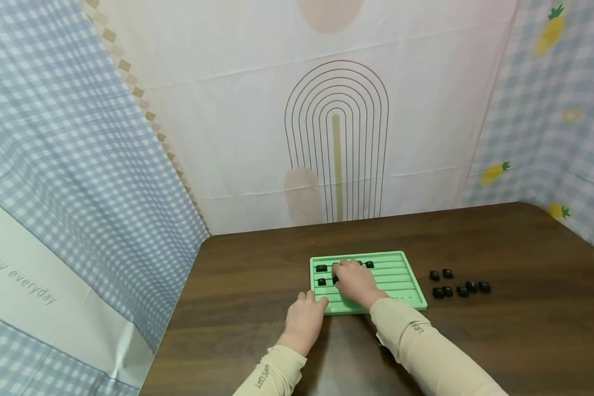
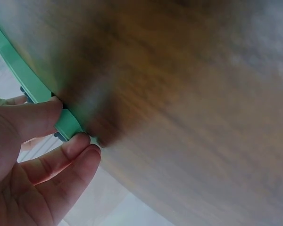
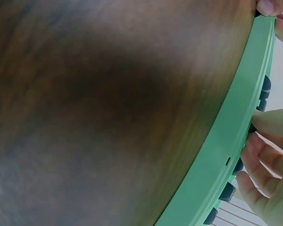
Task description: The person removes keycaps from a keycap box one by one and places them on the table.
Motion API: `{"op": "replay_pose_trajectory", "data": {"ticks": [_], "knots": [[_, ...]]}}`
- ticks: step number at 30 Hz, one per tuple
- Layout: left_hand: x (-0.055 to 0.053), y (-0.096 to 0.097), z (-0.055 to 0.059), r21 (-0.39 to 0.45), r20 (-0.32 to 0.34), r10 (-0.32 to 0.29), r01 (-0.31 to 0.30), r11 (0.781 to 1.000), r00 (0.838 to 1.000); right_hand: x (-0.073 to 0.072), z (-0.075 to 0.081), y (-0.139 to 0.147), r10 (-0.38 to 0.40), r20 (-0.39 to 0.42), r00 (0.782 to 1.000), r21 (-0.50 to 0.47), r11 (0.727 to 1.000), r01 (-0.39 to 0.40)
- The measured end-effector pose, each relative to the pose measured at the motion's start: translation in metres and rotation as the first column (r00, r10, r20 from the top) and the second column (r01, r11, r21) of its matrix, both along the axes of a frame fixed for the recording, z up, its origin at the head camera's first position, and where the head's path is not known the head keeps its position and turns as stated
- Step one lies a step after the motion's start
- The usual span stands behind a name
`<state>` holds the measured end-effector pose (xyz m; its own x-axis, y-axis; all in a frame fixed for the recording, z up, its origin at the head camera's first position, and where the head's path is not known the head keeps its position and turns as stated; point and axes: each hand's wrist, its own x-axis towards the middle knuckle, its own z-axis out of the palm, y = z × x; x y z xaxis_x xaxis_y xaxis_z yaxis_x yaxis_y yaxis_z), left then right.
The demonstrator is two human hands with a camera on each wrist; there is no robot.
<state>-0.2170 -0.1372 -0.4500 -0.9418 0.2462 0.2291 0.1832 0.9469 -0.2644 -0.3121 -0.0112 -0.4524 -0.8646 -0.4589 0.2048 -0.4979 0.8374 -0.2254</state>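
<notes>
A light green ridged tray [image 1: 398, 279] lies on the table with several black keycaps [image 1: 321, 268] set along its upper rows. My left hand [image 1: 304, 320] holds the tray's near left corner. In the left wrist view, its thumb presses one side of the green rim [image 2: 30, 84] and the fingertips touch the other. Over the tray's left half, my right hand [image 1: 355, 281] reaches to the second row. In the right wrist view, a small black keycap [image 3: 253, 128] shows between the thumb and fingers of that hand, partly hidden.
Right of the tray, several loose black keycaps [image 1: 462, 291] lie on the brown wooden table [image 1: 524, 324]. A hanging cloth [image 1: 237, 165] with printed arches stands behind the table, and a blue checked cloth [image 1: 104, 181] hangs at the left.
</notes>
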Motion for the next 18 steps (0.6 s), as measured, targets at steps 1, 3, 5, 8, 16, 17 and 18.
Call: {"op": "replay_pose_trajectory", "data": {"ticks": [1, 3, 5, 8, 16, 17, 18], "knots": [[0.000, 0.000, 0.001, 0.000, 0.007, 0.002, -0.002, 1.000, 1.000, 0.000, 0.000, 0.000, -0.002, 0.005, 1.000, 0.001, 1.000, 0.002], [0.001, -0.001, 0.002, 0.000, 0.014, 0.005, -0.005, 1.000, 1.000, 0.000, 0.002, 0.000, -0.006, 0.006, 1.000, -0.008, 1.000, 0.006], [0.001, 0.000, 0.001, 0.000, 0.029, 0.008, -0.008, 1.000, 1.000, 0.000, 0.004, 0.003, -0.016, 0.009, 1.000, -0.018, 1.000, 0.016], [0.000, 0.000, 0.001, 0.003, 0.043, 0.013, -0.013, 1.000, 0.999, -0.001, 0.010, 0.010, -0.024, 0.007, 1.000, -0.032, 0.999, 0.024], [0.000, 0.000, 0.002, 0.009, 0.061, 0.011, -0.012, 1.000, 0.998, -0.010, 0.033, 0.057, -0.077, 0.054, 0.996, -0.095, 0.992, 0.082], [0.000, 0.000, 0.002, 0.009, 0.058, 0.011, -0.012, 1.000, 0.998, -0.011, 0.035, 0.066, -0.089, 0.060, 0.994, -0.102, 0.990, 0.095], [0.000, -0.001, 0.002, 0.011, 0.057, 0.011, -0.011, 1.000, 0.998, -0.013, 0.037, 0.075, -0.100, 0.064, 0.993, -0.108, 0.988, 0.106]]}}
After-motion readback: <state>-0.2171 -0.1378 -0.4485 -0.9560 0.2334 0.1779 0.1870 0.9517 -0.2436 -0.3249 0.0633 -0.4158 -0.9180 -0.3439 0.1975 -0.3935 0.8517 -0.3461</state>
